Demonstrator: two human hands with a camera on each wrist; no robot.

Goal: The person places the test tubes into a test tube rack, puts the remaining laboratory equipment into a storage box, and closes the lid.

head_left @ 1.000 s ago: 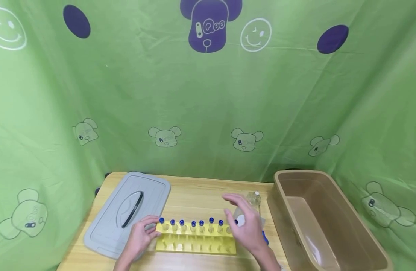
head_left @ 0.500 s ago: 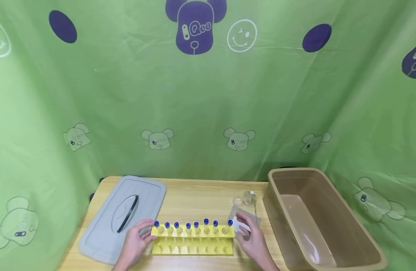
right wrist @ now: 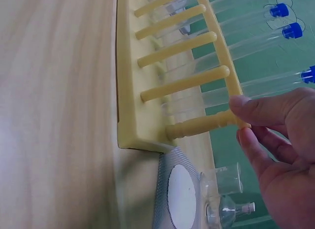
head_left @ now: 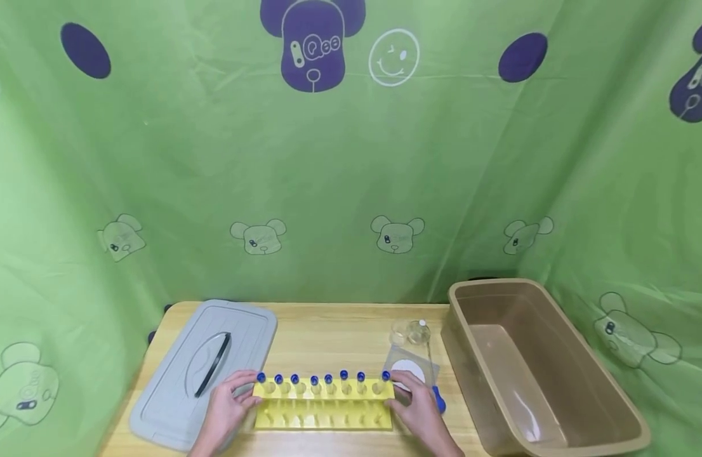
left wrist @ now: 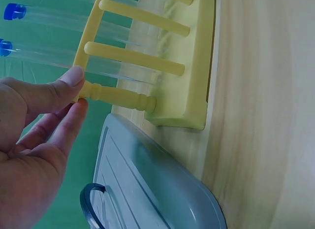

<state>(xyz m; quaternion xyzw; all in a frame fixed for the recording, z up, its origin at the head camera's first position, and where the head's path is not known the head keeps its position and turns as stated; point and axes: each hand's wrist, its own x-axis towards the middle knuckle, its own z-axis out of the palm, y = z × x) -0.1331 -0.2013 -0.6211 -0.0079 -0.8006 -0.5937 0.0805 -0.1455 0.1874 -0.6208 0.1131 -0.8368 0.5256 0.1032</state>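
A yellow test tube rack (head_left: 322, 421) stands at the table's front, holding a row of clear test tubes with blue caps (head_left: 328, 379). My left hand (head_left: 228, 406) pinches the left end of the rack's top bar between thumb and fingers. At the opposite end my right hand (head_left: 418, 409) does the same, with its thumb (right wrist: 251, 107) on the bar's near side. In both wrist views the rack's base (left wrist: 189, 103) sits on or very close to the wooden tabletop; I cannot tell which. Pegs (right wrist: 182, 83) rise along its near side.
Left lies a grey lid (head_left: 248, 336) with a black handle (head_left: 212, 365). A tall brown bin (head_left: 462, 362) is at the right. Between rack and bin are a wire gauze with a white disc (head_left: 409, 366), a beaker (right wrist: 224, 179), a stoppered glass vessel (head_left: 418, 332) and a blue bulb-ended item (head_left: 439, 400).
My right hand has come down from above the rack's right end and now pinches that end. The left hand stays at its end. The head view has shifted slightly.
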